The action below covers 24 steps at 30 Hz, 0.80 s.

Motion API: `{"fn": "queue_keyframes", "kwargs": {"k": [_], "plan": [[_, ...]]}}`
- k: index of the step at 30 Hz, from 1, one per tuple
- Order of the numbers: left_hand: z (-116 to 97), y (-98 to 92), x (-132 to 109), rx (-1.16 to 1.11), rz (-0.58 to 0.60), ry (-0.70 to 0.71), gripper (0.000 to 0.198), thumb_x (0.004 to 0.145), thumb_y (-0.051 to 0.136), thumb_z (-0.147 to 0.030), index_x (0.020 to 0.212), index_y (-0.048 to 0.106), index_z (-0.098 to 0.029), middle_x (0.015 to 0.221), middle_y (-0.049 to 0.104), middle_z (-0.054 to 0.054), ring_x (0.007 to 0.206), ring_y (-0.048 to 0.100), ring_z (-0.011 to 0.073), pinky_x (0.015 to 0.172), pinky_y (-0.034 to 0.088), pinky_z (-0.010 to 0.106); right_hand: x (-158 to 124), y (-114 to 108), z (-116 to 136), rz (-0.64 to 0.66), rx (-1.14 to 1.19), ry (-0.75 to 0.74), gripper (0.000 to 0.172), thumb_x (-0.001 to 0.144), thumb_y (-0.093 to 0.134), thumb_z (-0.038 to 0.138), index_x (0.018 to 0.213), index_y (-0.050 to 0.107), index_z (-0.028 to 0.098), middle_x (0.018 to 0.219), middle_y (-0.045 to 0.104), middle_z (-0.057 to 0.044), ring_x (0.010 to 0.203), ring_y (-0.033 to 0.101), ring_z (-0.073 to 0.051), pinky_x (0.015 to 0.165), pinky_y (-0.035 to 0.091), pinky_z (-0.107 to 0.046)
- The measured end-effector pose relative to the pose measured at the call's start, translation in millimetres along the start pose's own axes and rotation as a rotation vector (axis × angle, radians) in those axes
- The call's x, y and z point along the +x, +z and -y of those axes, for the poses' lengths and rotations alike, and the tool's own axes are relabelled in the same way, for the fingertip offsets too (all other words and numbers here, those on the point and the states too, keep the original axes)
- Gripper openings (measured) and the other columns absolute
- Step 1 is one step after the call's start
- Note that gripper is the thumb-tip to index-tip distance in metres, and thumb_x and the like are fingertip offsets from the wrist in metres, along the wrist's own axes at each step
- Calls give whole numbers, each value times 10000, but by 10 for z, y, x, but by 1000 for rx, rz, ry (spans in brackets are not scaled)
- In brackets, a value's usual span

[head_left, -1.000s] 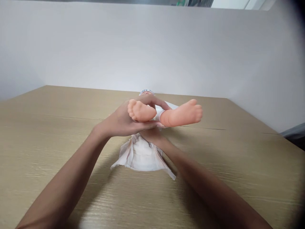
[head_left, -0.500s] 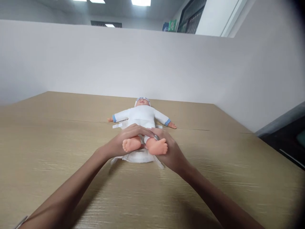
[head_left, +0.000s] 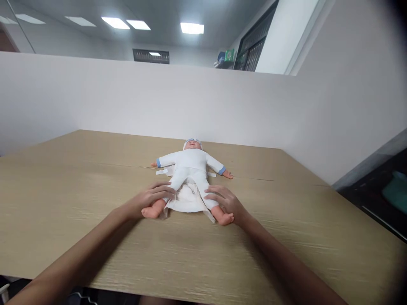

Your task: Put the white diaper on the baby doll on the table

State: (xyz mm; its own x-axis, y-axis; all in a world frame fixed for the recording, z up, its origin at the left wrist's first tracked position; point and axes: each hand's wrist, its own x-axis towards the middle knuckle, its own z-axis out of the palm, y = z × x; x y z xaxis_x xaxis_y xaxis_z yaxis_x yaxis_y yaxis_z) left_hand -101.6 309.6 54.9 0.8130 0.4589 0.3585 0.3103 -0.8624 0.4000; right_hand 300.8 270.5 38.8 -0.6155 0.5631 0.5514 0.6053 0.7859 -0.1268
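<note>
A: What had just changed under our hands?

B: A moment earlier we had the feet [head_left: 151,210] raised and close together; now we had the doll [head_left: 190,161] flat on its back, legs down and parted; the white diaper [head_left: 186,203] showed between them, and we judged its near end easier to reach for that.

A: Where did that leave our hands?

B: We laid the left hand [head_left: 155,195] across one lower leg, fingers loosely bent; we rested the right hand [head_left: 225,201] on the other, fingers spread; we could not tell whether either gripped or merely pressed, since the undersides were hidden.

A: And how did the doll look to us?

B: We saw it in the middle of the table [head_left: 203,258], head toward the pale partition [head_left: 190,103]; it wore a white suit with blue cuffs [head_left: 222,170] and a lettered cap [head_left: 192,141]; its arms reached out sideways; the diaper lay open beneath it, its near end spread and creased, white tabs [head_left: 162,172] poking out beside the waist.
</note>
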Motion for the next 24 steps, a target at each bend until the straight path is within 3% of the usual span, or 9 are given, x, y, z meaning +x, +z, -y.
{"fn": "queue_keyframes", "kwargs": {"k": [5, 10, 13, 15, 18, 19, 22, 24], "plan": [[-36, 6, -21, -14, 40, -24, 793, 822, 703, -51, 1552, 585, -335, 1623, 614, 54, 1607, 432, 343, 1270, 475, 588, -18, 14, -6, 36, 23, -4, 523, 972, 439, -3, 1290, 766, 253, 1437, 735, -80, 1427, 624, -208, 1203, 539, -449], [-19, -89, -1, -61, 157, -65, 1060, 685, 598, 84, 1616, 519, -418, 1684, 556, 2, 1631, 396, 344, 1257, 489, 619, 18, -172, 36, 126, 172, 97, 520, 1040, 431, 50, 1356, 760, 301, 1470, 724, -62, 1404, 646, -189, 1190, 545, -408], [-60, -152, 37, -88, 172, -60, 901, 831, 579, 59, 1589, 560, -428, 1666, 579, -6, 1629, 416, 309, 1256, 512, 555, 107, -283, 244, 165, 185, 179, 469, 1088, 421, 131, 1419, 718, 281, 1470, 716, -81, 1410, 633, -212, 1196, 538, -439], [-129, -194, 66, -108, 175, -79, 801, 907, 550, 24, 1575, 578, -417, 1649, 598, -4, 1623, 434, 288, 1250, 525, 507, 152, -302, 446, 217, 112, 232, 420, 1109, 532, 302, 1513, 646, 280, 1522, 671, -106, 1455, 585, -268, 1216, 511, -513], [-274, -204, 95, -121, 189, -156, 751, 929, 567, -29, 1584, 551, -397, 1643, 596, 1, 1636, 408, 300, 1250, 521, 498, 165, -209, 718, 267, -36, 280, 650, 1006, 734, 526, 1588, 582, 278, 1585, 607, -146, 1501, 517, -365, 1233, 468, -617], [-323, -178, 99, -119, 182, -182, 705, 944, 612, -84, 1580, 544, -380, 1639, 593, 17, 1641, 389, 319, 1255, 511, 517, 160, -155, 782, 261, -75, 294, 659, 1000, 748, 508, 1591, 583, 266, 1583, 605, -157, 1505, 509, -376, 1237, 463, -624], [-436, -6, 105, -103, 79, -238, 601, 939, 776, -310, 1497, 553, -302, 1588, 605, 99, 1612, 388, 382, 1233, 508, 573, 148, -3, 884, 214, -151, 359, 471, 1081, 615, 270, 1551, 634, 243, 1537, 641, -160, 1493, 526, -351, 1234, 486, -585], [-478, 146, 111, -77, -22, -270, 520, 927, 779, -294, 1399, 562, -269, 1518, 632, 124, 1561, 432, 384, 1205, 515, 582, 150, 46, 908, 184, -173, 393, 435, 1098, 527, 167, 1497, 684, 240, 1481, 679, -155, 1459, 564, -336, 1211, 516, -566]]}}
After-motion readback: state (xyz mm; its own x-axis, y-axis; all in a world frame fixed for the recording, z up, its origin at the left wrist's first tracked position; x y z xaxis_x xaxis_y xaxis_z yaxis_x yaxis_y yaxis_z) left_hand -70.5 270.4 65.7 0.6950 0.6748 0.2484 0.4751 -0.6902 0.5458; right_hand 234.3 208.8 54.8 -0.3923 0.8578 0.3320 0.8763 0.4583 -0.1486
